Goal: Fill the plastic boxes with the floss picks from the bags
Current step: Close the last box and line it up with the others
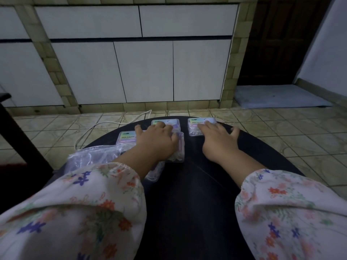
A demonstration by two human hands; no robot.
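Floss picks are showing as a whitish tangle inside the clear box [176, 147] that is lying under the left hand [156, 140], on the dark round worktop [262, 147] in front of the person. That box is running long-axis from 12 to 6 o'clock, and the left hand is lying palm-down over it with fingers spread flat, covering it rather than gripping. Just past its fingertips, at 12 o'clock, a labelled box [166, 123] is sitting closed; another labelled box [126, 138] is lying at the hand's 9 o'clock. The right hand [217, 136] is resting flat and loose, fingertips touching a third labelled box [201, 126] at its 11 o'clock, holding nothing. The clear plastic bag [92, 158] is slumping at 8 o'clock of the left hand, so the left hand is nearer to it for any further scooping; whether picks are left inside is hard to tell.
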